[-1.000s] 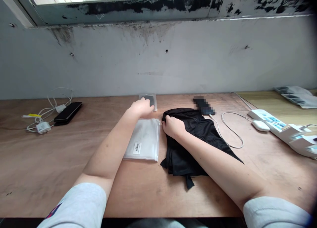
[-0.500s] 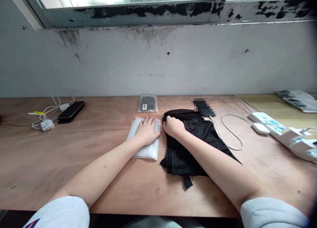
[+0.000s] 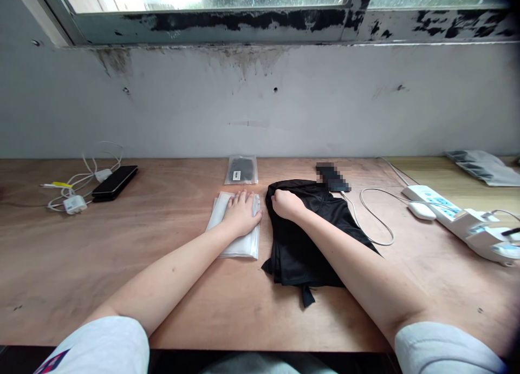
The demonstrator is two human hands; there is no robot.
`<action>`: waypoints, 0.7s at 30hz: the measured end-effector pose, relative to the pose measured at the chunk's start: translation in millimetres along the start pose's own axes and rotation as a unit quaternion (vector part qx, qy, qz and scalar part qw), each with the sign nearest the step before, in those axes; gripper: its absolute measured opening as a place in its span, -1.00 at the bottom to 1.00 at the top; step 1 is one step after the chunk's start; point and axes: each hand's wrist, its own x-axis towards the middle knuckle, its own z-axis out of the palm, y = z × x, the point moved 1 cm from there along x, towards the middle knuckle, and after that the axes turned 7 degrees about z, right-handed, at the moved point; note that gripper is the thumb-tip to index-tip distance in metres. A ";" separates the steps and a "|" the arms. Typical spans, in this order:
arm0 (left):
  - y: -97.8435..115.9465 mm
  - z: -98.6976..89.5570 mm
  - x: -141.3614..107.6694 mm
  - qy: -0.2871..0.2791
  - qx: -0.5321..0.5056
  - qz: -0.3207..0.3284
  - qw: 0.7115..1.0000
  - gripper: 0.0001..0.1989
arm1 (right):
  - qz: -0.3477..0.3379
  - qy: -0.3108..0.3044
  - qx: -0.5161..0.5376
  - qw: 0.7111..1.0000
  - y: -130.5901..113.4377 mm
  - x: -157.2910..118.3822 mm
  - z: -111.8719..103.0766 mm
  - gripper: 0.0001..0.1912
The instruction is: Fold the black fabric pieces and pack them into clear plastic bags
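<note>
My left hand (image 3: 242, 214) lies flat, fingers spread, on a small stack of clear zip bags (image 3: 239, 248). To its right, a black garment (image 3: 303, 255) of thin, smooth fabric is spread with folds, a short strip sticking out at its near edge. My right hand (image 3: 287, 204) is closed in a fist on the garment's upper left part, with the curled fingertips hidden against the fabric. Behind the bags sits a sealed clear packet (image 3: 241, 170) with something dark inside and a white label.
A pixelated dark phone (image 3: 333, 177) with a white cable is behind the garment. A white power strip (image 3: 450, 211) with plugs and a white case (image 3: 421, 210) are at right, a grey plastic package (image 3: 483, 167) beyond. Black case (image 3: 116, 183) and white chargers (image 3: 75, 204) lie left.
My right fist has shifted slightly inward from the garment's left edge. My left hand stays flat on the bags. The view has turned a little to the right.
</note>
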 end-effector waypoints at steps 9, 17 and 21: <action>0.3 -0.5 0.0 -0.005 0.006 0.000 1.000 -0.30 | 0.083 -0.049 0.307 0.947 9.3 6.3 -9.8 -0.82; 1.5 -4.3 -1.3 0.016 -0.008 0.014 1.000 -0.36 | 0.044 -0.098 0.495 0.862 -12.2 -17.1 -35.8 -0.80; 6.8 -14.5 -6.5 0.072 -0.027 0.107 0.991 -0.54 | 0.037 -0.105 0.522 0.846 -12.6 -18.9 -37.7 -0.82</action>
